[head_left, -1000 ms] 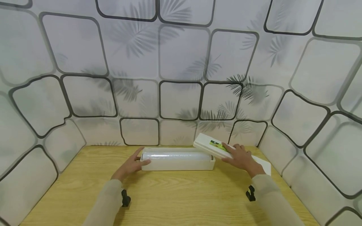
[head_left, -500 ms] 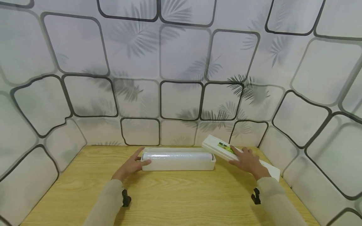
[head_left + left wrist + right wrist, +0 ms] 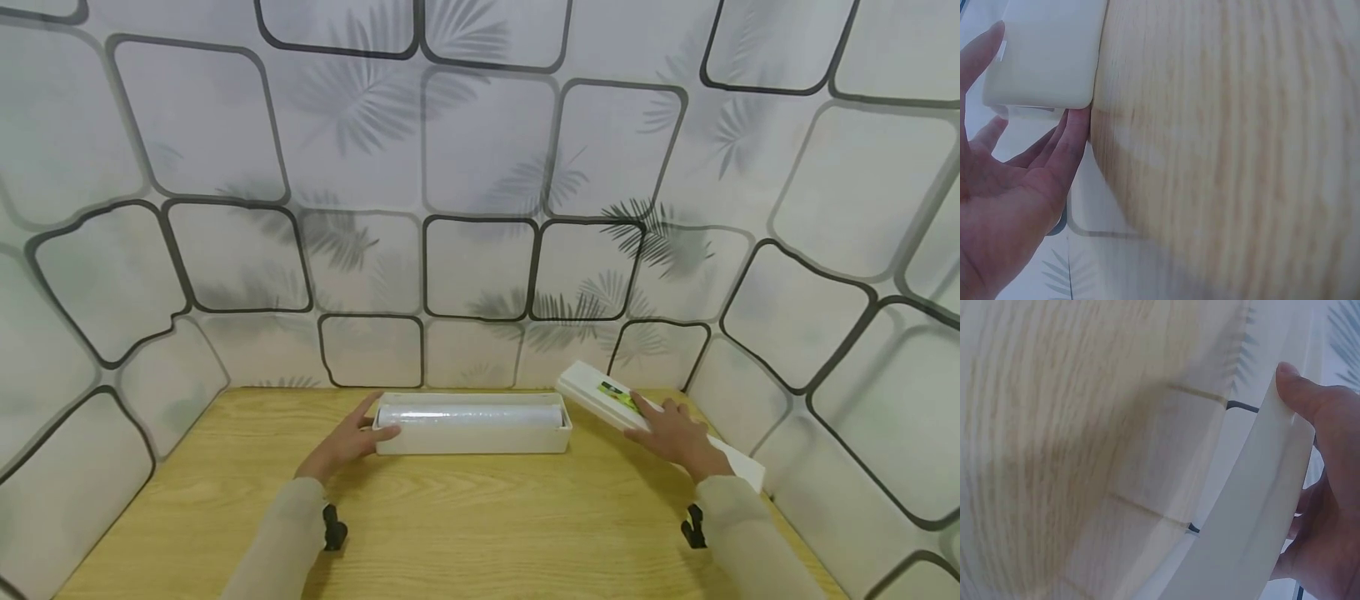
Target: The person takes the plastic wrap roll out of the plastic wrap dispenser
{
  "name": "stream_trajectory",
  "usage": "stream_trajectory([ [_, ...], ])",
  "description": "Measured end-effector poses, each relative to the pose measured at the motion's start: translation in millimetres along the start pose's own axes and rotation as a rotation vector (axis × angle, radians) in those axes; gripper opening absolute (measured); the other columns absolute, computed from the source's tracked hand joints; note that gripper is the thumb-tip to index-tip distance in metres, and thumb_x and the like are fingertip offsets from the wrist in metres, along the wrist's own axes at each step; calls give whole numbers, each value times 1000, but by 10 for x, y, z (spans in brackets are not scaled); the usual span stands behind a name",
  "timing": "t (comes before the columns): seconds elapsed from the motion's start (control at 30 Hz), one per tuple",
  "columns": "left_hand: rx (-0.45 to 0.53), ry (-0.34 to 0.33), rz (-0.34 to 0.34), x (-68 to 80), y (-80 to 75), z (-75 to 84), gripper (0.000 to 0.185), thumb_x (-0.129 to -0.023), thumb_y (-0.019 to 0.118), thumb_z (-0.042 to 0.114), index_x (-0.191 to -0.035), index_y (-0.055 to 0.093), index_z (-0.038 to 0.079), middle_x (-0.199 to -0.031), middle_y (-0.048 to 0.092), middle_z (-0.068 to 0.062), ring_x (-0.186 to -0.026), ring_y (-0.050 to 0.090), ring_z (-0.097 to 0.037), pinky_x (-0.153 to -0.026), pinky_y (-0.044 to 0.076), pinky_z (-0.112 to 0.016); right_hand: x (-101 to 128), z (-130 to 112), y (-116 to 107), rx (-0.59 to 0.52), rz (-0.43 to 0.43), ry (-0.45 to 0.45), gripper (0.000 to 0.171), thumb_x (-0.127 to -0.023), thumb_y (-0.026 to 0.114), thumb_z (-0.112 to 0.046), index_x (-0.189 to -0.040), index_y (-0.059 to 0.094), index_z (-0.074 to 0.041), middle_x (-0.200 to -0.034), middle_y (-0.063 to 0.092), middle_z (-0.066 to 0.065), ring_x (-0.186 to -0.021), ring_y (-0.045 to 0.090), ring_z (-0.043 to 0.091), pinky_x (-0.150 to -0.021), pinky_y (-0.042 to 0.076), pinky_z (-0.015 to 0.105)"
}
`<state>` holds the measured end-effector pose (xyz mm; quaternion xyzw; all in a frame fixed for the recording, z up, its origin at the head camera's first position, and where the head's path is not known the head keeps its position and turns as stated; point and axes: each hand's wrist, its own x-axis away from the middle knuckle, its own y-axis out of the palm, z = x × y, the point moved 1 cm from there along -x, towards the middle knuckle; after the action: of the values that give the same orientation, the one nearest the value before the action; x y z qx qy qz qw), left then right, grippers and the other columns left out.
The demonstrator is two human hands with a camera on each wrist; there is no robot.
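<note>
Head view: white lid [image 3: 660, 421] has been carried rightward, clear of tray [image 3: 472, 439].
Right hand [image 3: 675, 437]: grasping lid.
Left hand [image 3: 347, 442]: fingers relaxed, steadying tray end.
Roll [image 3: 470, 414]: uncovered.

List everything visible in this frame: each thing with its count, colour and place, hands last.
box tray: 1, white, on the table, centre back
cling film roll: 1, clear, lying in the box tray
lid: 1, white with a green label, right of the tray, slanting
table: 1, light wood
backdrop: 1, white, dark tile outlines, leaf prints
left hand: at the tray's left end
right hand: grips the lid
</note>
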<state>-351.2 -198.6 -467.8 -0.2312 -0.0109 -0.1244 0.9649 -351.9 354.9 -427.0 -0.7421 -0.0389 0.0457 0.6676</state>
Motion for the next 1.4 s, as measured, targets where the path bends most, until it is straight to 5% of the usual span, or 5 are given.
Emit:
stream_trajectory([
  [0.63,-17,5,12,-15,-19,-22,98,-96,71,45,-168,9,20,-157,34,-38,-140,48,-50,-112,46,-59,195,249,-37,-20,-94,113,92,-97,57,-65,-161,26,-6,-139,32,55,-122,39,73,-79,49,76],
  [1.4,-18,8,5,-13,7,-36,98,-97,70,46,-168,7,21,-157,34,-38,-139,50,-49,-110,49,-57,340,463,82,-93,-138,295,104,-92,61,-69,-161,20,-2,-129,38,54,-114,46,68,-80,50,73],
])
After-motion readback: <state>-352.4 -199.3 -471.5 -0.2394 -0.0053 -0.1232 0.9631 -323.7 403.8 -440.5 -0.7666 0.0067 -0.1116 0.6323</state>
